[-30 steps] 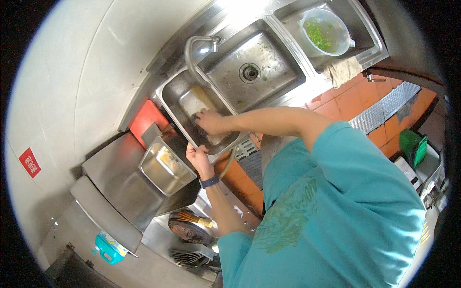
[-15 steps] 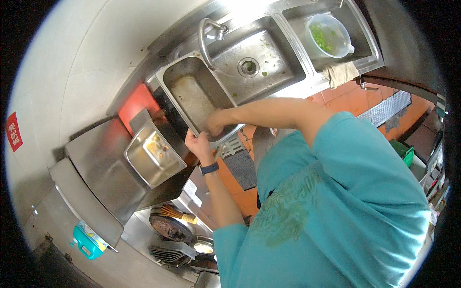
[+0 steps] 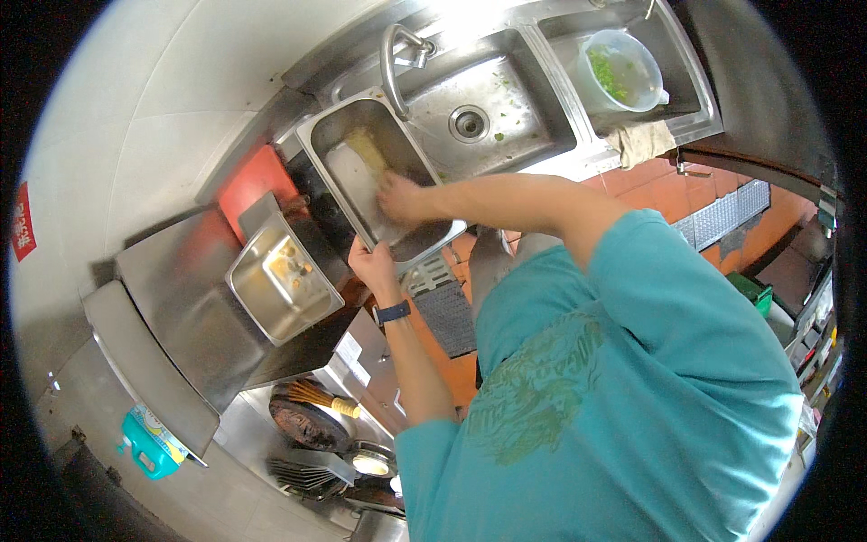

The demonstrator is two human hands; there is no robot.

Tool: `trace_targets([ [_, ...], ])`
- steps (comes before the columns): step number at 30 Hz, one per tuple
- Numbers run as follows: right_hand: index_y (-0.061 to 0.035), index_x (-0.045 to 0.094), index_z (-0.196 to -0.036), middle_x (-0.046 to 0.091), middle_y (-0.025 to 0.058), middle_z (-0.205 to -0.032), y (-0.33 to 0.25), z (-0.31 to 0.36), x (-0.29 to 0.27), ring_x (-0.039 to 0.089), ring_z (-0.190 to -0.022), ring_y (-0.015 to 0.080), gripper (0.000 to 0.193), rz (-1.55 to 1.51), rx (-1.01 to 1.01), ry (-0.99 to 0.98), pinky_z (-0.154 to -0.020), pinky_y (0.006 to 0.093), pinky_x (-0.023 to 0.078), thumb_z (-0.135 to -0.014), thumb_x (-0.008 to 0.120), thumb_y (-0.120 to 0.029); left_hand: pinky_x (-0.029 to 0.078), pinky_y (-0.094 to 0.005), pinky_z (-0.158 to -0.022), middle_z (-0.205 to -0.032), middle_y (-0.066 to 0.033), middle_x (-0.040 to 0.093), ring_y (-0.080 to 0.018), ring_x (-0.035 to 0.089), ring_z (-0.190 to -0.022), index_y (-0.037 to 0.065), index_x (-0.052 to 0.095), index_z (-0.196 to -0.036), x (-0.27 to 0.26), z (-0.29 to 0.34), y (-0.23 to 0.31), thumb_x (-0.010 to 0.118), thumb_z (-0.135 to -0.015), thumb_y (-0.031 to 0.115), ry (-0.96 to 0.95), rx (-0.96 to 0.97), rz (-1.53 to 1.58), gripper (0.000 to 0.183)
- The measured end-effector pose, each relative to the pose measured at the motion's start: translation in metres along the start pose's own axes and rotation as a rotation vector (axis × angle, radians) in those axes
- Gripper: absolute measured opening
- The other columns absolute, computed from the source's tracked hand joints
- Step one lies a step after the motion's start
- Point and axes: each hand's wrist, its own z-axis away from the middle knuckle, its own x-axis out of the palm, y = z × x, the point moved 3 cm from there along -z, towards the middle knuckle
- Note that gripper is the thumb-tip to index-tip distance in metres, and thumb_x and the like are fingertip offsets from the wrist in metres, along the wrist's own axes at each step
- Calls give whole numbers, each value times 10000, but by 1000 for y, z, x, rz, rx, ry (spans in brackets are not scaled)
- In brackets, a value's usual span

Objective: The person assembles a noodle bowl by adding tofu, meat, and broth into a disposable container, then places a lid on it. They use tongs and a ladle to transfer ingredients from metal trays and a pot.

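Note:
A deep rectangular steel pan (image 3: 327, 185) stands tilted at the left end of the sink, beneath the faucet (image 3: 388, 77). My left hand (image 3: 371, 264) is closed on its near corner, thumb and fingers on the rim; a dark band is round that wrist. Inside the pan is my right hand (image 3: 406, 198), low over the bottom and smeared by motion, its fingers bent downward. A yellowish blurred streak lies just beyond those fingertips; I cannot tell whether it is a scrubber or a reflection. What the right fingers hold is hidden.
Beside the pan is a sink basin (image 3: 519, 117) with green scraps and a drain. A translucent pitcher (image 3: 646, 77) with greens stands in the right basin, near a beige cloth (image 3: 643, 140). Left are a second steel pan (image 3: 307, 312) with yellowish bits and a red board (image 3: 255, 191).
My right hand has moved up from the pan's near end toward its middle. My left hand keeps its hold on the rim. The whole view has shifted slightly.

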Motion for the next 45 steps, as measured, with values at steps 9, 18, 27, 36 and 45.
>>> trace_targets([
  [9,-129,687,-1109,599,81,-1228,49,-25,-38,510,-1192,254,296,158,204,556,-986,440,381,-847,604,-237,372,-210,-568,-724,35,580,-55,478,-628,20,597,-782,-19,8,41,480,-706,-124,-121,-112,6,201],
  [18,-130,531,-1259,505,179,-1330,95,-11,-82,485,-1245,370,398,-234,571,751,-1005,502,411,-863,577,-139,376,-235,-568,-739,13,610,-68,493,-629,11,652,-836,-38,4,66,506,-748,-93,-161,-157,-154,200],
  [27,-122,529,-1324,478,164,-1332,96,47,-72,430,-1296,379,596,-469,34,521,-1086,509,371,-774,704,-272,434,-247,-613,-721,2,625,-75,535,-658,-4,633,-789,-30,13,65,527,-734,-74,-152,-36,-265,139],
  [36,-57,486,-1363,498,176,-1333,162,105,5,478,-1251,358,623,-704,397,863,-1071,436,402,-775,682,-123,468,-307,-656,-668,-90,623,-123,586,-657,8,627,-793,-7,12,78,572,-724,-1,-96,60,-629,89],
  [45,-1,659,-1103,723,117,-1027,167,102,7,712,-822,188,210,-1623,391,695,-729,327,593,-908,584,-15,450,-272,-653,-663,-19,588,-86,524,-657,-2,591,-753,-24,5,74,541,-715,-55,-128,63,-474,82],
])
